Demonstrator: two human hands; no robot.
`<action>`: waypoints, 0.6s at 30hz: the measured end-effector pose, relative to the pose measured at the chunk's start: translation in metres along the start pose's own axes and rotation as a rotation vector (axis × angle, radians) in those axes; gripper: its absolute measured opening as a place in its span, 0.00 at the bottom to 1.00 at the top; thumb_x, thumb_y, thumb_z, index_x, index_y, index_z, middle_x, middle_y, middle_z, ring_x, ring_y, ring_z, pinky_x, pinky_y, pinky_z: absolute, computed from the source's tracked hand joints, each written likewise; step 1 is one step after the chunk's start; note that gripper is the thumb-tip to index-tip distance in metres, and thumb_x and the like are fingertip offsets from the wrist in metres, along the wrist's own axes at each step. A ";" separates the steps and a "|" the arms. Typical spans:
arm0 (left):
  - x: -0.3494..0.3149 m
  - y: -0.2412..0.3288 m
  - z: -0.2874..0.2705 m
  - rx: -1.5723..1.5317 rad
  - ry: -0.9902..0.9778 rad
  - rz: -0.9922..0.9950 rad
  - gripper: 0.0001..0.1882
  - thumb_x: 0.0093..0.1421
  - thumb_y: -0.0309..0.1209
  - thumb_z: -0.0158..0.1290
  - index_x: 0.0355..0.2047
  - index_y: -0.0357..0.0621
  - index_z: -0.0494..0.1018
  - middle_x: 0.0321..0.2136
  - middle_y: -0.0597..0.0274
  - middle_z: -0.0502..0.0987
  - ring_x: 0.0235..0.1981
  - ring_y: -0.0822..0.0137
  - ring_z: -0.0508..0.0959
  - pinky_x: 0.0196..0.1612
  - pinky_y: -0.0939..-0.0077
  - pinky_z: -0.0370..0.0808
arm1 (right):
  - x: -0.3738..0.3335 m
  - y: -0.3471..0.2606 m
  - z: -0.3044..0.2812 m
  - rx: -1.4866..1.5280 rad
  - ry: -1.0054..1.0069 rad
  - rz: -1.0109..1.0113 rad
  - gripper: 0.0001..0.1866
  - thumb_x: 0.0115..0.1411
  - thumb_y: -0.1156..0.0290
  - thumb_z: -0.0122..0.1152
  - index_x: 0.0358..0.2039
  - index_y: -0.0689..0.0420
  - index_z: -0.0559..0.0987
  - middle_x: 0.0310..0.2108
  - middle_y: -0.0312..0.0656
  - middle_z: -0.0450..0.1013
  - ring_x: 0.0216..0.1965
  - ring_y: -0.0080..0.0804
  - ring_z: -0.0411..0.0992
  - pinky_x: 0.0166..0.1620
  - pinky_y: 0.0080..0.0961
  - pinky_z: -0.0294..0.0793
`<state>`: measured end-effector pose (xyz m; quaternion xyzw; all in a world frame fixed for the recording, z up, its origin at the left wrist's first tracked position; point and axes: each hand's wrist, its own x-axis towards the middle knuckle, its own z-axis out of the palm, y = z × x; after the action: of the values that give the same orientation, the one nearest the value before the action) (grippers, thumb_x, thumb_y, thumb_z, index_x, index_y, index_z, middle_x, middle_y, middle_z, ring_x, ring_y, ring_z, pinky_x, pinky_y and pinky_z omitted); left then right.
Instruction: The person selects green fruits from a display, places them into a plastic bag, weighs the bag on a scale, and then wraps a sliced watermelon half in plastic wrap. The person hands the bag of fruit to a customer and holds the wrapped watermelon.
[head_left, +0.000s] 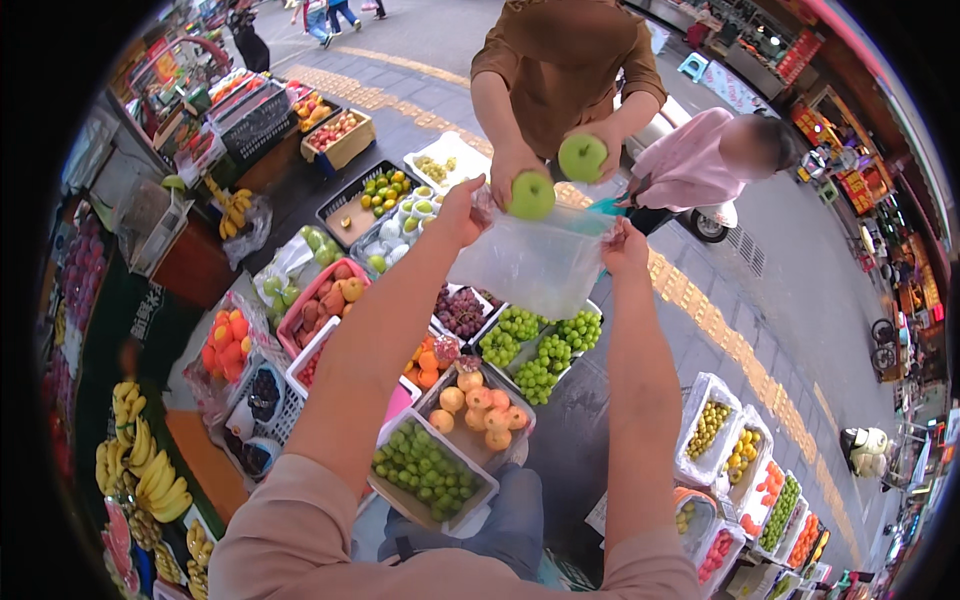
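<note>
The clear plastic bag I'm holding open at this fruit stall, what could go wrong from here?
The clear thin plastic bag is stretched only between the left hand and right hand, so either grip could slip as weight lands. The other person's two round green apples sit at its rim; one might miss and drop onto the green grape bunches below.

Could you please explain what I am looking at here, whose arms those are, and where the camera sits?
The single picture comes from a wide fisheye camera worn on a person's head, looking down, so edges bend. The two bare forearms rising from below are the wearer's own. Their left hand and right hand hold open a clear plastic bag. Another person in a brown shirt opposite holds two green apples over it. Below lie stall crates: green grapes, peaches, bananas.
</note>
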<state>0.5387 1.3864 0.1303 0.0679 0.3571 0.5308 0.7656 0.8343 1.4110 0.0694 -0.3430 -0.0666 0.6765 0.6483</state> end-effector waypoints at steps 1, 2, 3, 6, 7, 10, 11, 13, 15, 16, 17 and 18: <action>0.005 0.000 -0.005 0.001 0.008 0.025 0.09 0.57 0.36 0.49 0.32 0.43 0.67 0.24 0.65 0.72 0.22 0.68 0.73 0.26 0.75 0.72 | 0.005 0.000 0.005 0.007 -0.037 0.011 0.08 0.60 0.69 0.47 0.31 0.59 0.72 0.15 0.30 0.61 0.16 0.22 0.60 0.22 0.18 0.62; 0.014 0.001 -0.014 0.001 0.018 0.046 0.09 0.58 0.35 0.48 0.32 0.42 0.67 0.26 0.64 0.73 0.24 0.68 0.74 0.29 0.74 0.73 | 0.008 0.001 0.008 0.014 -0.068 0.024 0.08 0.60 0.69 0.47 0.33 0.59 0.72 0.15 0.30 0.61 0.16 0.22 0.60 0.21 0.17 0.61; 0.026 0.005 -0.023 0.003 0.022 0.070 0.09 0.58 0.35 0.48 0.32 0.41 0.68 0.27 0.63 0.73 0.26 0.67 0.74 0.32 0.73 0.73 | 0.011 -0.001 0.014 -0.007 -0.085 0.030 0.08 0.61 0.69 0.46 0.34 0.59 0.71 0.15 0.30 0.60 0.16 0.21 0.59 0.21 0.17 0.61; 0.051 0.013 -0.059 0.008 -0.220 0.127 0.05 0.59 0.30 0.45 0.31 0.43 0.67 0.21 0.68 0.71 0.21 0.70 0.72 0.26 0.78 0.71 | 0.005 0.003 0.033 -0.087 -0.067 0.021 0.10 0.62 0.68 0.45 0.38 0.61 0.71 0.14 0.28 0.56 0.16 0.19 0.57 0.20 0.15 0.59; 0.055 0.016 -0.070 -0.007 -0.301 0.146 0.03 0.59 0.29 0.45 0.30 0.44 0.67 0.19 0.70 0.69 0.18 0.72 0.70 0.23 0.80 0.70 | 0.004 0.008 0.036 -0.081 -0.116 0.063 0.11 0.62 0.68 0.45 0.38 0.61 0.71 0.14 0.28 0.55 0.16 0.19 0.56 0.20 0.15 0.58; 0.043 -0.001 -0.024 -0.031 0.021 0.115 0.06 0.60 0.28 0.43 0.25 0.45 0.65 0.16 0.69 0.68 0.17 0.71 0.70 0.22 0.77 0.69 | 0.016 -0.011 0.018 -0.125 -0.137 0.088 0.12 0.62 0.68 0.45 0.40 0.62 0.70 0.14 0.27 0.53 0.16 0.17 0.53 0.19 0.14 0.56; 0.036 0.000 -0.021 -0.014 0.112 0.129 0.07 0.60 0.28 0.43 0.25 0.46 0.64 0.15 0.69 0.68 0.17 0.70 0.70 0.22 0.76 0.69 | 0.011 -0.005 0.017 -0.181 -0.121 0.083 0.12 0.62 0.68 0.45 0.41 0.62 0.70 0.14 0.27 0.53 0.16 0.17 0.53 0.20 0.15 0.56; 0.029 -0.003 -0.034 0.033 0.027 0.101 0.08 0.61 0.30 0.43 0.24 0.46 0.63 0.13 0.69 0.63 0.15 0.71 0.66 0.19 0.76 0.64 | -0.001 0.001 0.015 -0.292 -0.087 0.070 0.12 0.62 0.68 0.45 0.41 0.62 0.71 0.14 0.27 0.52 0.16 0.17 0.53 0.20 0.15 0.56; 0.030 0.000 -0.056 0.094 -0.150 0.091 0.07 0.61 0.30 0.43 0.25 0.46 0.64 0.12 0.69 0.62 0.13 0.72 0.63 0.18 0.77 0.61 | -0.012 0.009 0.016 -0.388 -0.097 0.035 0.13 0.61 0.67 0.47 0.42 0.61 0.71 0.14 0.26 0.55 0.16 0.16 0.55 0.22 0.15 0.56; 0.035 -0.002 -0.060 0.115 -0.063 0.129 0.08 0.61 0.32 0.43 0.25 0.46 0.65 0.11 0.70 0.58 0.12 0.73 0.59 0.17 0.79 0.57 | -0.017 0.013 0.018 -0.421 -0.086 0.009 0.13 0.61 0.66 0.48 0.42 0.60 0.72 0.14 0.26 0.55 0.17 0.16 0.56 0.23 0.15 0.56; 0.031 -0.004 -0.052 0.205 -0.015 0.183 0.09 0.61 0.33 0.43 0.25 0.46 0.65 0.11 0.70 0.58 0.12 0.74 0.59 0.17 0.79 0.57 | -0.024 0.010 0.019 -0.455 -0.064 -0.030 0.13 0.61 0.66 0.48 0.42 0.59 0.72 0.14 0.25 0.56 0.17 0.16 0.56 0.24 0.16 0.56; 0.023 -0.006 -0.047 0.297 0.035 0.238 0.09 0.61 0.34 0.44 0.25 0.45 0.66 0.11 0.71 0.59 0.12 0.74 0.59 0.17 0.79 0.57 | -0.032 0.010 0.020 -0.495 -0.070 -0.067 0.11 0.60 0.68 0.46 0.38 0.60 0.74 0.15 0.28 0.62 0.17 0.17 0.60 0.23 0.15 0.57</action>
<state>0.5184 1.3910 0.0820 0.2125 0.4344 0.5601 0.6727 0.8124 1.3864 0.0909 -0.4654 -0.2637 0.6293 0.5638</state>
